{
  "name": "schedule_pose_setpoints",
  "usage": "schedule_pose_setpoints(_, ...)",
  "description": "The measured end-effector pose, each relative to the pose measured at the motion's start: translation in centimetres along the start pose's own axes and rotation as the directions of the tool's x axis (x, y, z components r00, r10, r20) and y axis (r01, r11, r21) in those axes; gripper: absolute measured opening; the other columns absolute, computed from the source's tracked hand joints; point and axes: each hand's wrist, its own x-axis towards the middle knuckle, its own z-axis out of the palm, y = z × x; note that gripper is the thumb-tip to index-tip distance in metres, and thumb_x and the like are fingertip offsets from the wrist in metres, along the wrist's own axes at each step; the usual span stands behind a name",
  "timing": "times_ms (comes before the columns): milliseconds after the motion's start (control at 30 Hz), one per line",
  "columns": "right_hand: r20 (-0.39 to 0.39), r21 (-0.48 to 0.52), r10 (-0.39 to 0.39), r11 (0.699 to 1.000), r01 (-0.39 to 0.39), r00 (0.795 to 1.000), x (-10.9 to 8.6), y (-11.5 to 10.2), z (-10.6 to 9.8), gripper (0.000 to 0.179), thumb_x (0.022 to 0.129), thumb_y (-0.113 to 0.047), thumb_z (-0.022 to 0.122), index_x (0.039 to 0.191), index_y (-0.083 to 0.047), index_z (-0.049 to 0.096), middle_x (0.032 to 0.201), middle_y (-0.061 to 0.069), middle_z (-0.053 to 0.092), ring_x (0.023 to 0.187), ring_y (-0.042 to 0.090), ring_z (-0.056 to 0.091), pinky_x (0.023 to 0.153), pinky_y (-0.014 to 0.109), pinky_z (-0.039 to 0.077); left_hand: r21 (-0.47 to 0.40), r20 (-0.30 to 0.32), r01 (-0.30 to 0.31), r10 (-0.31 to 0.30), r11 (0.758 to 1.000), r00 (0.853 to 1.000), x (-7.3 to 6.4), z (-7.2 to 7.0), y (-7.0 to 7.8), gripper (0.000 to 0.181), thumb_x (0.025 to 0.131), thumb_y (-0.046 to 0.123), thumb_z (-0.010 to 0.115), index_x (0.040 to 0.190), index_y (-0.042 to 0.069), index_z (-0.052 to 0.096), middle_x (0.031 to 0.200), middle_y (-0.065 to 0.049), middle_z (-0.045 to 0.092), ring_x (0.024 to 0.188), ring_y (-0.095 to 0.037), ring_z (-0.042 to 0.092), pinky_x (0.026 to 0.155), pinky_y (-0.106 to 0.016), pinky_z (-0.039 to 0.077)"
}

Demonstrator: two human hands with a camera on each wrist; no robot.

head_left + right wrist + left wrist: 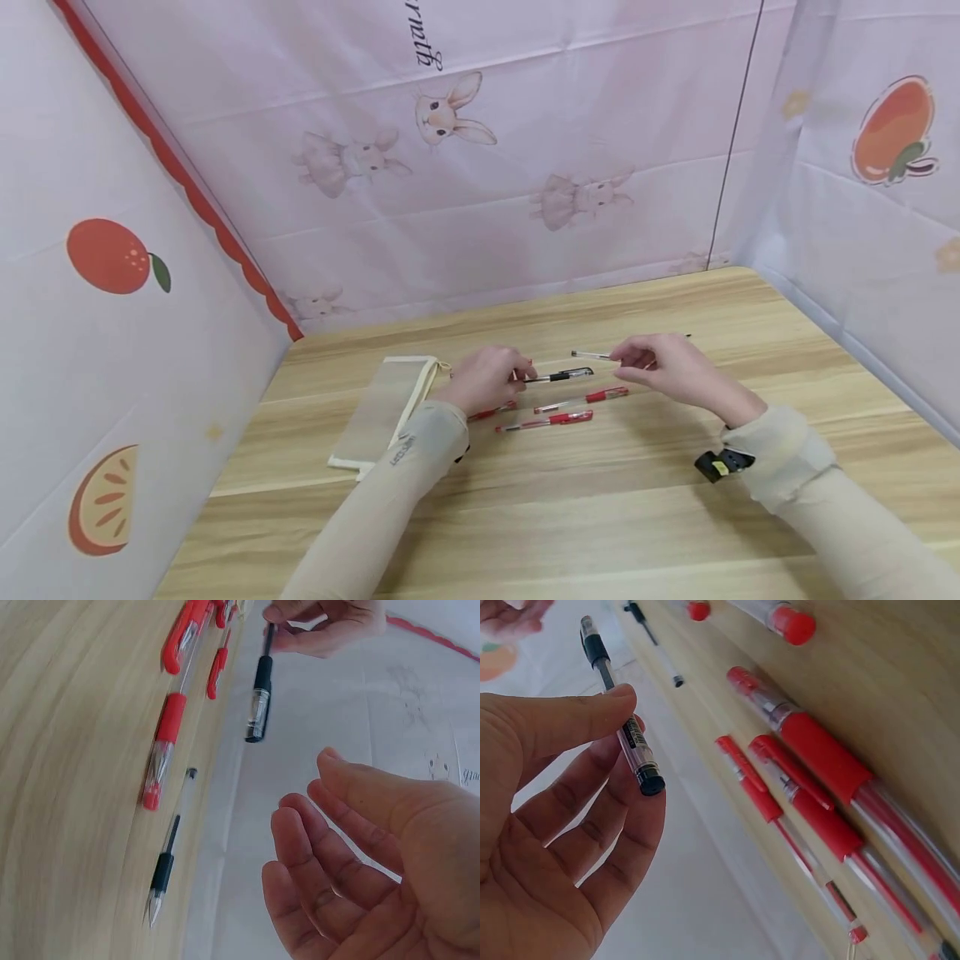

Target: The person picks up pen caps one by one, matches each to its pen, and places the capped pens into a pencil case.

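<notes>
My left hand (491, 379) pinches a black gel pen (562, 376) between thumb and fingers, the pen raised off the table. In the left wrist view, the thumb lies across the barrel of this black gel pen (636, 750). My right hand (663, 367) holds nothing, its fingers loosely bent with a gap to the thumb in the right wrist view. A second black pen (165, 866) lies on the table, partly behind the right hand in the head view. Several red gel pens, one of them a red pen (581, 401), lie nearer me.
A pale mesh pouch (382, 412) with white edging lies flat left of my left hand. The wood-grain table (570, 517) meets printed cloth walls at the left, back and right. A red pen (545, 421) lies closest to my side.
</notes>
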Motion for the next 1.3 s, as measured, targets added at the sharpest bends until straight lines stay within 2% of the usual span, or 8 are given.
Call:
schedule_pose_setpoints(133,-0.004,-0.004,0.019,1.000,-0.019,1.000,-0.3,1.0,-0.6,0.021,0.100,-0.015,0.076,0.118,-0.004,0.077,0.098,0.001,0.078,0.089,0.012,0.069,0.079,0.023,0.057,0.017,0.032,0.004,-0.005,1.000,0.999,1.3,0.8,-0.2,0.024,0.097,0.010,0.076,0.115,0.024,0.084,0.107,0.007,0.080,0.091,-0.008,0.068,0.081,-0.027,0.057)
schedule_pose_setpoints(300,-0.019,-0.002,0.035,0.999,-0.035,0.999,-0.7,1.7,-1.1,0.023,0.100,-0.017,0.076,0.119,-0.003,0.076,0.096,0.001,0.078,0.087,0.012,0.069,0.077,0.024,0.057,0.053,0.039,0.003,-0.005,0.999,0.999,2.4,1.4,0.2,0.024,0.097,0.010,0.075,0.112,0.026,0.085,0.105,0.008,0.080,0.088,-0.008,0.066,0.080,-0.028,0.056)
schedule_pose_setpoints(433,-0.025,-0.014,0.041,0.999,-0.041,0.999,-0.9,2.4,-1.6,0.025,0.101,-0.018,0.075,0.121,-0.003,0.075,0.096,0.002,0.078,0.087,0.013,0.069,0.077,0.024,0.056,0.075,0.058,0.027,-0.031,0.997,0.998,3.1,1.8,0.6,0.025,0.098,0.009,0.074,0.112,0.028,0.084,0.106,0.010,0.080,0.092,-0.007,0.067,0.086,-0.030,0.058)
schedule_pose_setpoints(600,-0.039,-0.027,0.057,0.998,-0.058,0.998,-1.2,2.9,-2.4,0.025,0.102,-0.019,0.074,0.123,-0.005,0.075,0.100,0.003,0.078,0.092,0.016,0.070,0.080,0.026,0.056,0.099,0.095,0.023,-0.033,0.995,0.995,3.9,2.2,1.3,0.024,0.098,0.009,0.074,0.112,0.026,0.084,0.105,0.009,0.079,0.095,-0.008,0.068,0.090,-0.032,0.058)
schedule_pose_setpoints(767,-0.043,-0.031,0.071,0.997,-0.073,0.997,-1.3,3.5,-2.8,0.025,0.102,-0.021,0.074,0.123,-0.007,0.076,0.104,0.004,0.078,0.096,0.018,0.071,0.083,0.027,0.057,0.085,0.114,0.028,-0.038,0.996,0.993,4.4,2.5,1.5,0.024,0.099,0.007,0.073,0.111,0.025,0.083,0.102,0.008,0.077,0.092,-0.009,0.065,0.087,-0.030,0.057)
schedule_pose_setpoints(1300,-0.055,-0.046,0.107,0.993,-0.110,0.993,-1.9,5.9,-3.8,0.027,0.102,-0.022,0.075,0.123,-0.005,0.075,0.103,0.006,0.078,0.093,0.018,0.070,0.079,0.024,0.055,0.067,0.144,0.050,-0.059,0.996,0.988,5.5,3.2,1.7,0.026,0.097,0.005,0.074,0.110,0.026,0.082,0.093,0.010,0.070,0.089,-0.012,0.063,0.080,-0.028,0.053)
